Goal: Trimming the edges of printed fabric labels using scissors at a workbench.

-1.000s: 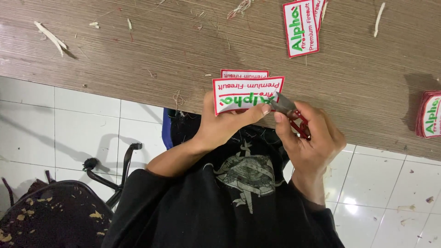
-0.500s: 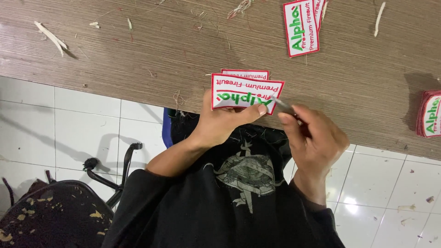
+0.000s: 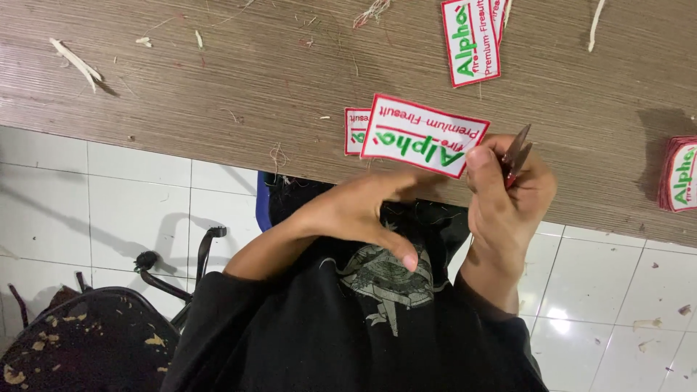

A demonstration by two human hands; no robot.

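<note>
Wooden table (image 3: 218, 80) strewn with pale scraps (image 3: 72, 62) and thread bits. Upright patch (image 3: 472, 40) near table's far edge. Stacked patches (image 3: 679, 174) at table's right end. White tiled floor (image 3: 94, 196) below table. Black bag (image 3: 80, 341) lower left.

My left hand (image 3: 363, 214) is raised at chest height, forearm angled up from the lower left, fingers extended and pinched at the tips. My right hand (image 3: 508, 196) is upright, fingers curled closed, thumb pressed forward, wrist straight.
</note>
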